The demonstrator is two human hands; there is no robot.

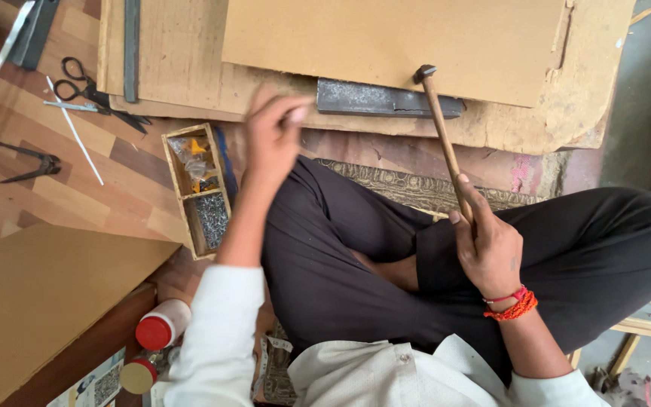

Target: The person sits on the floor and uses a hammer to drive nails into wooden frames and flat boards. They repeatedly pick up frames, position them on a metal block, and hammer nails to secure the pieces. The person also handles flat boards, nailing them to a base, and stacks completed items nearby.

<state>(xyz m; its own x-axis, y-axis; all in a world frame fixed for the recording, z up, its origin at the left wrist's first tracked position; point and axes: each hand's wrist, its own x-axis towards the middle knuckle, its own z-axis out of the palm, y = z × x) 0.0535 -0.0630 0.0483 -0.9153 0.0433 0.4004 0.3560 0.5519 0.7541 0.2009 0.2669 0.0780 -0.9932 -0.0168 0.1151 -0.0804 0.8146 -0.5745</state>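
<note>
Our right hand (491,252) grips the hammer (442,136), handle running forward to the board's (386,41) near edge; left hand (274,139) pinches shut nearby, contents unclear.

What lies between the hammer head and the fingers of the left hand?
In the head view, a dark flat metal bar lies between the hammer head and the left hand, on the brown board.
</note>
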